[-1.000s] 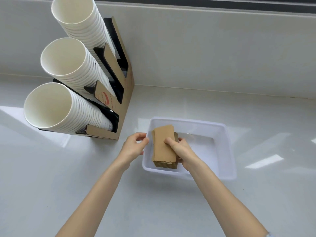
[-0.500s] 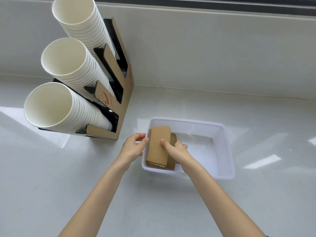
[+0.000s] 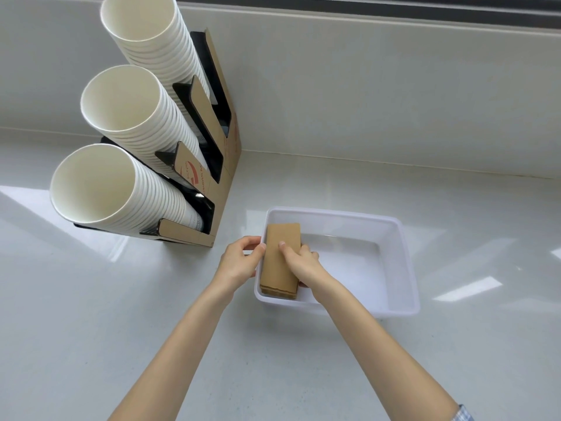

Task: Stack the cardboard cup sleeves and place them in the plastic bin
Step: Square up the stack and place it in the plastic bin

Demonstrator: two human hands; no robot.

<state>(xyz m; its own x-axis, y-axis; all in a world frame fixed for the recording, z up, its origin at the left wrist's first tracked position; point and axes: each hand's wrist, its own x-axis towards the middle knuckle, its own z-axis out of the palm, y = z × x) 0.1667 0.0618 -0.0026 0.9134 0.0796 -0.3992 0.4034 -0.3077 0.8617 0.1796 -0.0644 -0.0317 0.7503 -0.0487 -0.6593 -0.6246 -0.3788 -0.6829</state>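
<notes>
I am seeing a plain brown stack of cup sleeves (image 3: 280, 259) showing against a translucent white plastic bin (image 3: 403, 268). The counter (image 3: 91, 329) is looking glossy pale grey-white, and the wall (image 3: 364, 101) is showing the same pale tone. The paper cups (image 3: 121, 104) are reading white, sitting in a brown and black holder (image 3: 224, 165) carrying red print. A blue-and-white checked cuff (image 3: 463, 414) is peeking in.

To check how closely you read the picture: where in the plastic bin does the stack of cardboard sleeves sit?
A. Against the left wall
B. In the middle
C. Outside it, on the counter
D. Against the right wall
A: the stack of cardboard sleeves lies inside the plastic bin along its left wall, with the bin's right part bare.
</notes>
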